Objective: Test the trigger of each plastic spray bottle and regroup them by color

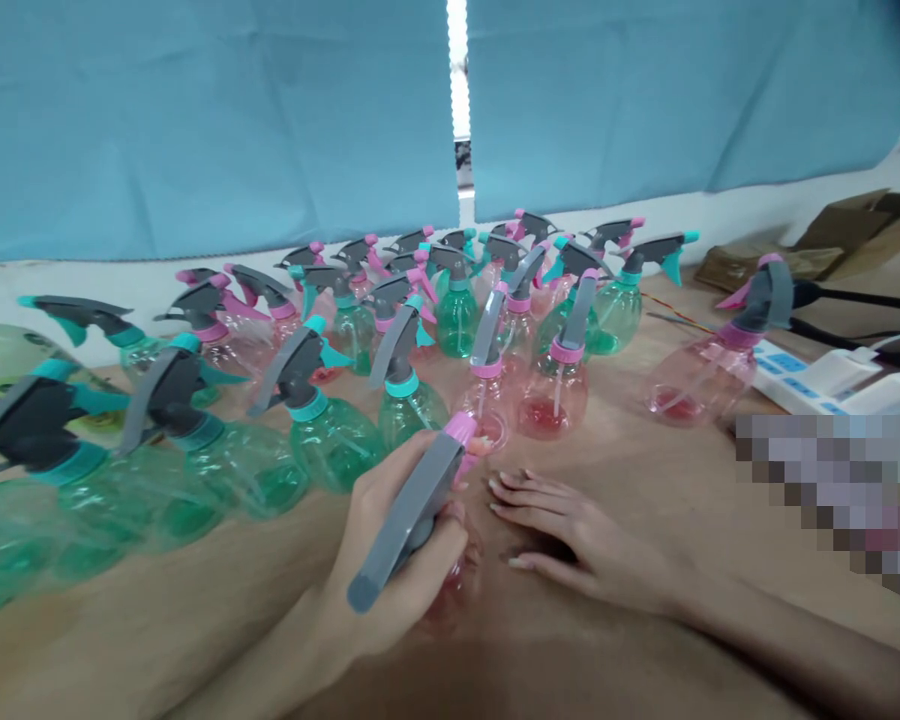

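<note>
My left hand (397, 550) is wrapped round the neck and trigger of a pink spray bottle (454, 590) with a grey head and pink nozzle, near the table's front. The hand hides much of its body. Just right of it, my right hand (570, 530) rests on the wooden table (645, 480), fingers apart, with nothing held. Beyond my hands stand two pink bottles, one of them (553, 395) with red liquid low inside. Green bottles, including one (336, 440) with a turquoise collar, line the left side.
Several more green and pink spray bottles crowd the back. A separate pink bottle (701, 375) leans on the right, beside a white power strip (795, 380) with plugs and black cables. A cardboard box (855, 235) lies at the back right, and a blue curtain (195, 120) hangs behind.
</note>
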Demonstrator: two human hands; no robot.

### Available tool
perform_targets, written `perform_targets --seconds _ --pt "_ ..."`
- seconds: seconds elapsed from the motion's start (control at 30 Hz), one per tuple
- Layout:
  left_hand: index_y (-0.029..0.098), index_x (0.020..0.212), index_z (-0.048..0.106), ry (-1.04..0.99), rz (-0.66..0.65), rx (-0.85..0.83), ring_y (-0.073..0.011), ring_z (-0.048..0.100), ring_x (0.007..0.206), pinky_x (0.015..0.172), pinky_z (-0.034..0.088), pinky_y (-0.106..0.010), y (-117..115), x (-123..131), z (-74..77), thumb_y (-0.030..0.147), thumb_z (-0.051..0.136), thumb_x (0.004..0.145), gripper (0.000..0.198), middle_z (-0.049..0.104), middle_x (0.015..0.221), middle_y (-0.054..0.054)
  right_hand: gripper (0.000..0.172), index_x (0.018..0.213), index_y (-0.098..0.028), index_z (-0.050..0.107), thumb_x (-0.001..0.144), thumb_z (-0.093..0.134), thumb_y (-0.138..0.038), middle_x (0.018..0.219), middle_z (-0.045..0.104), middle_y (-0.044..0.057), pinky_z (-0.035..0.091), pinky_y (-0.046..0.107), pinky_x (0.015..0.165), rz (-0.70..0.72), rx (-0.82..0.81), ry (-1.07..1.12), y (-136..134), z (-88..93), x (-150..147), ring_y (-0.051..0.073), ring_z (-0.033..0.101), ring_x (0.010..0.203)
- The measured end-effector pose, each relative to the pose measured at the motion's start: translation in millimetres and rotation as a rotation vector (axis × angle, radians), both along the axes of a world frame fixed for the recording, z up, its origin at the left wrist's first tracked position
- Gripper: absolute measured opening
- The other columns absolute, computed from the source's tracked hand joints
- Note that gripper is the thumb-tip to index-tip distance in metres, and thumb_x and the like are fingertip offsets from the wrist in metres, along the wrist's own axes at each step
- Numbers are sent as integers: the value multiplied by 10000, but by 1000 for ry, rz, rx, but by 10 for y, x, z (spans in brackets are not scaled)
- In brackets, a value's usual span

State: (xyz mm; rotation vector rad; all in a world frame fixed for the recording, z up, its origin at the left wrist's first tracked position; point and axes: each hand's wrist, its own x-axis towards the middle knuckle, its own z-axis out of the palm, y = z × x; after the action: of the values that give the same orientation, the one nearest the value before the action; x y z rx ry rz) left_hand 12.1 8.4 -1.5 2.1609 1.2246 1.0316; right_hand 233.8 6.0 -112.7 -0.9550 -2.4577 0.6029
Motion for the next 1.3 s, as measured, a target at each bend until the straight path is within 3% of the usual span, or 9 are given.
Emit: perform_targets --seconds 0.17,0.53,0.63,0.77,0.87,1.03,1.3 --pt "259 702 442 -60 -64 -6 -157 494 543 533 473 -288 9 -16 -11 183 473 699 82 489 637 31 571 1433 -255 367 912 544 -404 1436 456 56 271 460 1135 -8 -4 18 -2 -8 5 229 355 1356" --pt "253 691 412 -67 -22 -96 -145 517 567 550 484 -266 49 -32 -12 192 489 702 99 502 650 36 541 1407 -255 413 907 549 -414 1426 471 52 268 464 1137 -15 3 15 1 -17 8 228 370 1348" --pt "251 743 464 -109 -5 -157 -150 563 583 560 513 -270 76 -38 -27 199 494 689 81 555 679 33 536 1405 -254 416 909 547 -410 1420 478 54 276 459 1135 -13 6 20 0 -8 8 228 376 1344" --pt "261 910 536 -190 -24 -242 -177 657 742 686 567 -288 107 -51 -47 193 491 690 235 644 798 20 533 1407 -247 411 917 531 -420 1429 468 50 273 451 1138 -6 14 -8 3 0 9 218 365 1352" --pt "257 885 535 -176 -26 -197 -171 652 746 688 564 -281 103 -47 -50 186 495 698 205 633 820 14 530 1408 -235 406 925 517 -423 1437 455 53 268 451 1140 -4 18 -27 5 1 10 213 359 1355" --pt "256 763 468 -52 -62 -59 -152 546 586 564 502 -274 68 -45 -39 176 485 713 96 525 670 35 540 1408 -230 408 920 524 -429 1433 460 59 266 459 1140 -6 17 -25 5 -4 11 216 358 1356" --pt "254 782 463 -34 -63 -56 -145 484 562 564 466 -268 61 -55 -35 188 479 725 89 480 650 38 539 1403 -231 419 914 532 -429 1432 463 58 278 446 1136 -9 10 -2 8 6 6 221 365 1351"
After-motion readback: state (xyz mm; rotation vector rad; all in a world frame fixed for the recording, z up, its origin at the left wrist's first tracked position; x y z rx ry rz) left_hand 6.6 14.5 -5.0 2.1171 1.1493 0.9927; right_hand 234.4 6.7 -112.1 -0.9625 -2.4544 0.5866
